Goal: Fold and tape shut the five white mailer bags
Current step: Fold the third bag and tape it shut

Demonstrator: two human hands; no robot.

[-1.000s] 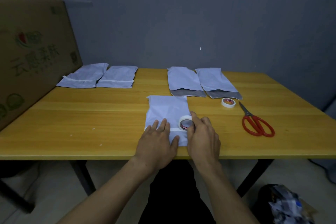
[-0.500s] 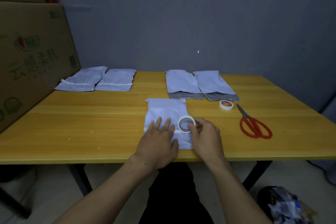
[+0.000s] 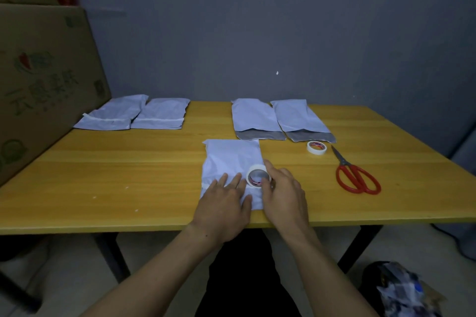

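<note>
One creased white mailer bag [image 3: 231,159], tape strip [image 3: 207,185] across fold.

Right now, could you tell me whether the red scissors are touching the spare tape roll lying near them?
Apart. The head view shows bare table between the spare tape roll and the red scissors.

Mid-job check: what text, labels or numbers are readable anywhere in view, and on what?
"云" and "美": first and third of four large characters on the cardboard box; the other two are too blurred.
Small print beneath them: too small to read.
Red label inside the held tape roll in the right hand: unreadable.
Red label inside the spare tape roll: unreadable.
No text seen on the mailer bags or scissors.
</note>
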